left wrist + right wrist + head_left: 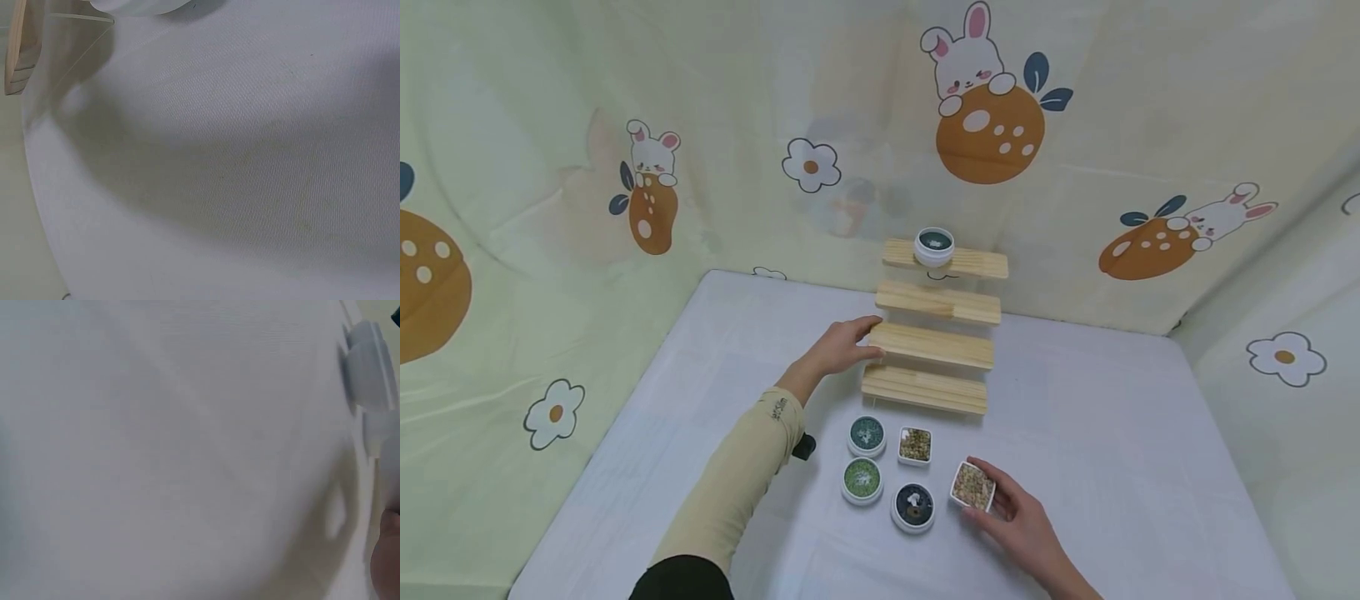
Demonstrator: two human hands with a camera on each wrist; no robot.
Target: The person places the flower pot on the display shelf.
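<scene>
My left hand (pixel 835 347) grips the left end of the rack (pixel 931 345) at its third board from the top, thumb to the near side, fingers beyond. My right hand (pixel 1021 527) pinches the tan pot (pixel 973 487) between thumb and fingers, in front of the rack and just right of the dark pot (pixel 914 507). Over the white cloth (pixel 1097 442): green pot (pixel 861 479), teal pot (pixel 867 434) behind it, square pot (pixel 915 446) to their right; one round pot (pixel 934 250) sits up on the top board.
</scene>
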